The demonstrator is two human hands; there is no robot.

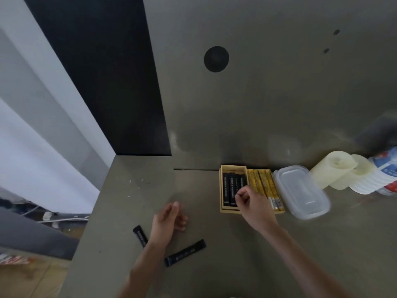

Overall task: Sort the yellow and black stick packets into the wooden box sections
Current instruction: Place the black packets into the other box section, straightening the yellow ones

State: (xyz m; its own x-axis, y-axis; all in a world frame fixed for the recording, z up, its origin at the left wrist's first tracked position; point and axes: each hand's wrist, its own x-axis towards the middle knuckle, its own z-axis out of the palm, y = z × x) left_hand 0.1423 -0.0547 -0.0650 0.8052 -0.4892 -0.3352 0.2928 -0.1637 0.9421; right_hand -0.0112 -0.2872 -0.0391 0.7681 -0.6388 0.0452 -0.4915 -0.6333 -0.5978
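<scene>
A wooden box point(223, 168) stands against the wall, split into two sections. Its left section holds several black stick packets point(231, 186); its right section holds several yellow stick packets point(261, 186). My right hand point(250, 204) hovers over the box's front, fingertips pinched on a black packet in the left section. My left hand point(166, 220) rests on the counter with fingers loosely curled and nothing in it. Two black packets lie loose on the counter: one point(140, 235) partly under my left wrist, the other point(185, 252) just right of my left forearm.
A clear plastic lidded container point(300, 192) sits right of the box. Beyond it stand pale paper rolls point(335, 168) and a plastic bottle point(386, 175). The grey counter's left edge point(94, 211) drops to the floor.
</scene>
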